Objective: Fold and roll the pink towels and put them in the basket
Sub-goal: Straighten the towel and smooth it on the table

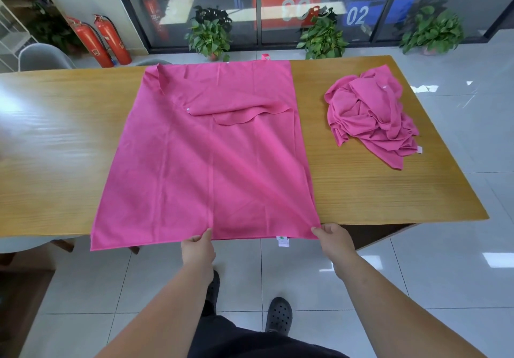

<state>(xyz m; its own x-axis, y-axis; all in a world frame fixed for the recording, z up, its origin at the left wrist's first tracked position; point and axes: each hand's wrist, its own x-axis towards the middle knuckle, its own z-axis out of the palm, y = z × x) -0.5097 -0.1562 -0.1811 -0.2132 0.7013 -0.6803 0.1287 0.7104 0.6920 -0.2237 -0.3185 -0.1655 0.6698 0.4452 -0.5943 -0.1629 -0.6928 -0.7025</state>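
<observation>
Head view, arms outstretched, L hand [198, 249] & R hand [335, 239] pinching pink towel [208, 163] near edge

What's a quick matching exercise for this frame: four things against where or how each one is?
Things:
1. spread pink towel
2. crumpled towel heap
3. left hand
4. fire extinguishers

Places or states:
A. standing upright at far left, beyond the table
B. pinching the near edge of the spread towel, about midway along it
C. lying flat across the middle of the table, near edge hanging over
D. bunched up on the right part of the table

Pairs: 1-C, 2-D, 3-B, 4-A
</observation>
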